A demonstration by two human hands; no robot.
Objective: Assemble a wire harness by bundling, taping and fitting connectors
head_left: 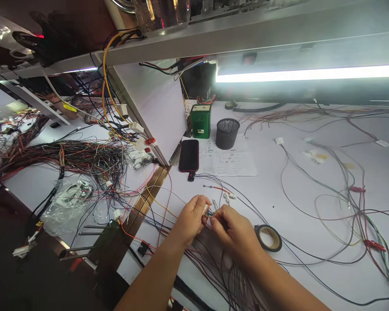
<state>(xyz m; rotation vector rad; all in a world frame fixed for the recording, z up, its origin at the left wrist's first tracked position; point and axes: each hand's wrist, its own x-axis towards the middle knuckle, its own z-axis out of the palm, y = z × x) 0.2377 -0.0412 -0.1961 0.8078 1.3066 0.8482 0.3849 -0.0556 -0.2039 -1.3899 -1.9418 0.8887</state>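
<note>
Connector: small and whitish, it is between my two hands, in front of the phone.
My left hand: the fingers are closed around the connector, with the thumb on the upper side.
My right hand: the thumb and fingertips are pinched together on the thin coloured wires; how many wires, I cannot tell.
Tape roll: it lies on the white table, just beside my right forearm.
Printed sheet: flat, under the black mesh cup.
Green box: it stands left of the cup.
</note>
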